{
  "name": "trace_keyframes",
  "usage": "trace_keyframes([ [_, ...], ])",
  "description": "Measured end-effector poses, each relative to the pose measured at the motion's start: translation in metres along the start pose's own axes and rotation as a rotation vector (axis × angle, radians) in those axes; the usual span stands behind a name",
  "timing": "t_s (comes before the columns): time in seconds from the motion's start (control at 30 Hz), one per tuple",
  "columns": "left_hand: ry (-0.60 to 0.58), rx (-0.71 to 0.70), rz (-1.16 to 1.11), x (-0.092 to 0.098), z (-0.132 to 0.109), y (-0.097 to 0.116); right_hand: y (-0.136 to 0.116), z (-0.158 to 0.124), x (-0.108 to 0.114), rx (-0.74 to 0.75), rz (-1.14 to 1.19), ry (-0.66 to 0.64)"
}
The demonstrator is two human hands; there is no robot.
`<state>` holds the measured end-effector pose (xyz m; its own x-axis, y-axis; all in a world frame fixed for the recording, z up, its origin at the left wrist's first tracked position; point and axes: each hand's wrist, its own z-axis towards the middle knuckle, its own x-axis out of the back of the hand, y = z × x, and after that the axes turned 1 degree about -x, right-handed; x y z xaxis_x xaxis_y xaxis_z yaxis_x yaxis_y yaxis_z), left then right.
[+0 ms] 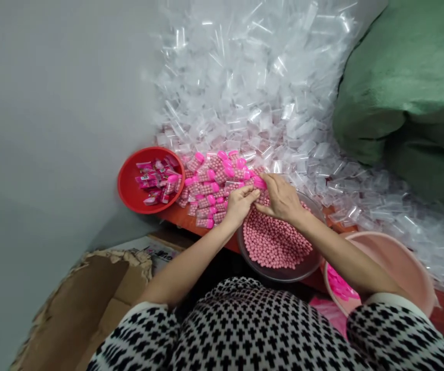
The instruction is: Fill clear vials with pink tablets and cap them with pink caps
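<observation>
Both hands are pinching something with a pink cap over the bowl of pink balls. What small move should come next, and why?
Probably lay it on the pile of filled tubes: the left hand and right hand meet at a capped tube beside that pile.

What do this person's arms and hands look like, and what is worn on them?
Both are bare hands, with no gloves, and no rings or watch that I can make out. The left hand and right hand come from forearms bare to the elbow. The sleeves are white with a black cross pattern.
</observation>
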<state>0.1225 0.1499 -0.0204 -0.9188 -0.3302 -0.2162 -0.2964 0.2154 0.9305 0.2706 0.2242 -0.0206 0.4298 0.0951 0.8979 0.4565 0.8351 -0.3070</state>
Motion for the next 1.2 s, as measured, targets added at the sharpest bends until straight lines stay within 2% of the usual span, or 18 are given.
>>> trace_keyframes([
  [0.17, 0.005, -0.04, 0.085, 0.002, -0.005, 0.021, -0.01, 0.011, 0.008, -0.09, 0.0, -0.036],
  [0.3, 0.013, 0.003, 0.044, 0.012, -0.017, 0.04, -0.025, 0.018, 0.011, -0.191, 0.186, -0.055],
  [0.43, 0.107, 0.091, -0.155, 0.028, -0.033, 0.048, -0.039, 0.026, 0.015, -0.095, 0.507, -0.195],
  [0.5, 0.131, 0.096, -0.187, 0.04, -0.043, 0.049, -0.049, 0.03, 0.017, -0.043, 0.561, -0.226],
  [0.63, 0.188, 0.013, -0.116, 0.073, -0.073, 0.046, -0.084, 0.041, 0.017, -0.074, 0.661, -0.233],
  [0.77, 0.261, -0.115, 0.012, 0.107, -0.114, 0.049, -0.134, 0.054, 0.015, -0.306, 1.004, -0.277],
  [0.87, 0.262, -0.16, -0.002, 0.128, -0.144, 0.055, -0.171, 0.062, 0.012, -0.391, 1.046, -0.192],
  [0.93, 0.285, -0.178, -0.041, 0.14, -0.16, 0.061, -0.193, 0.063, 0.01, -0.32, 0.945, -0.079],
  [1.03, 0.324, -0.195, -0.103, 0.157, -0.176, 0.068, -0.22, 0.058, 0.007, -0.118, 0.735, 0.037],
  [1.2, 0.412, -0.204, -0.191, 0.169, -0.182, 0.076, -0.243, 0.058, -0.007, 0.143, 0.442, -0.009],
])
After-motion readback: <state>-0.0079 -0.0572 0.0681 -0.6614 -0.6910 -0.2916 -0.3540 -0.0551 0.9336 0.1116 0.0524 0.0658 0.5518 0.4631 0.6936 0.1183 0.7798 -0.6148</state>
